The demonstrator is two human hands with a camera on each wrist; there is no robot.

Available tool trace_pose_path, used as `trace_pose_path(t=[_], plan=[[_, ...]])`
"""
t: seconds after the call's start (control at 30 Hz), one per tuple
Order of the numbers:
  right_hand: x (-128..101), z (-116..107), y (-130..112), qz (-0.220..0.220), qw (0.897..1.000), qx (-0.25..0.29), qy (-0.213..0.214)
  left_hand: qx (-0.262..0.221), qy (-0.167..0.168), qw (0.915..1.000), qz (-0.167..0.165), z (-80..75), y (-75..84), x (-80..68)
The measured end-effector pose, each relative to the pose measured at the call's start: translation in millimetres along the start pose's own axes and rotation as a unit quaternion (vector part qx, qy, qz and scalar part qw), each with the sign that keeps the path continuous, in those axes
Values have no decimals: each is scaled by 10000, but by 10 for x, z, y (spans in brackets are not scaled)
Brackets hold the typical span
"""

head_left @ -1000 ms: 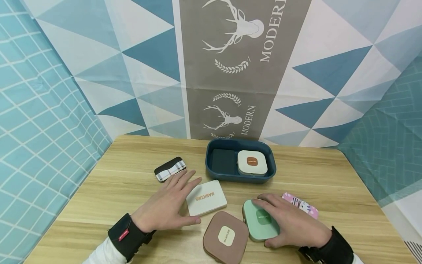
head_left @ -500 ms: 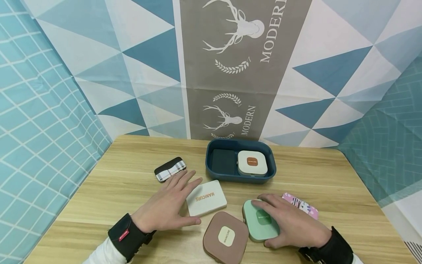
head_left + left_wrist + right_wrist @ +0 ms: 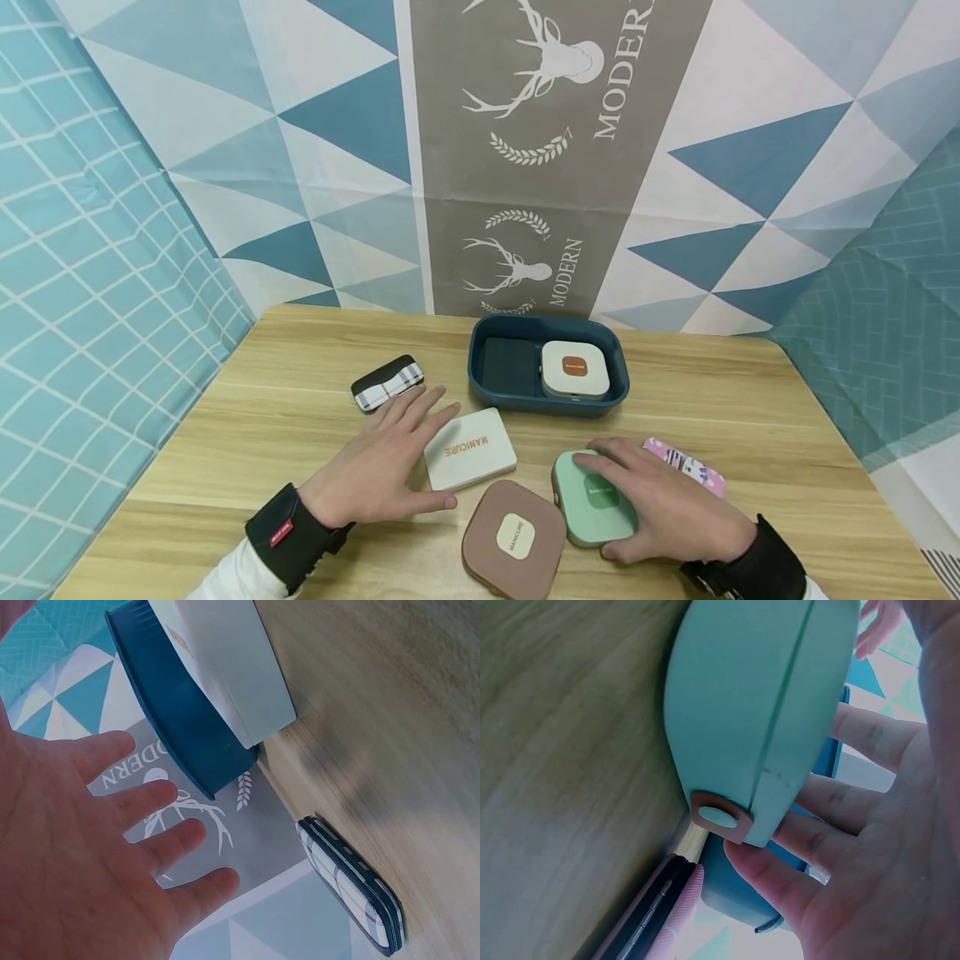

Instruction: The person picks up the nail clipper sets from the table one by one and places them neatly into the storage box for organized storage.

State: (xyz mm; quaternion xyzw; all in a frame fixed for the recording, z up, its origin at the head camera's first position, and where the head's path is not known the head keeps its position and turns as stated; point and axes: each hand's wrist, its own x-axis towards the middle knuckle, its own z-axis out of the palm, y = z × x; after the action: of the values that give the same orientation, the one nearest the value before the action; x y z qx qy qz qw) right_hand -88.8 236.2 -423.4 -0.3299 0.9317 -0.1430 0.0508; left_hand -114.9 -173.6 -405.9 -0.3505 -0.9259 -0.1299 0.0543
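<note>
My left hand [image 3: 378, 467] is spread with its fingers straight, beside the flat white manicure case [image 3: 470, 450]. In the left wrist view its palm [image 3: 82, 847] holds nothing. A black-and-white plaid case [image 3: 387, 383] lies just beyond its fingertips. My right hand [image 3: 663, 500] lies over the right side of the mint-green manicure case [image 3: 596, 508], its fingers loosely extended. Seen from the right wrist, the fingers [image 3: 832, 802] reach past the lid edge of the case, which sits on the table; firm contact is hard to judge. A brown manicure case [image 3: 513, 537] lies between the hands.
A dark blue two-part tray [image 3: 487, 400] stands at the table's back, with a white square manicure case [image 3: 574, 370] in its right compartment. A pink patterned case [image 3: 693, 471] lies beyond my right hand. Patterned cloth [image 3: 360, 167] rises behind the wooden table [image 3: 247, 400].
</note>
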Motion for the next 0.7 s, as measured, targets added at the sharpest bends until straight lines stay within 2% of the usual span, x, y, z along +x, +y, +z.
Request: trace_pose_path(t=[0.7], plan=[[-39, -101, -12, -22, 9996, -208, 171, 20, -12, 10000, 32, -2, -2, -6]])
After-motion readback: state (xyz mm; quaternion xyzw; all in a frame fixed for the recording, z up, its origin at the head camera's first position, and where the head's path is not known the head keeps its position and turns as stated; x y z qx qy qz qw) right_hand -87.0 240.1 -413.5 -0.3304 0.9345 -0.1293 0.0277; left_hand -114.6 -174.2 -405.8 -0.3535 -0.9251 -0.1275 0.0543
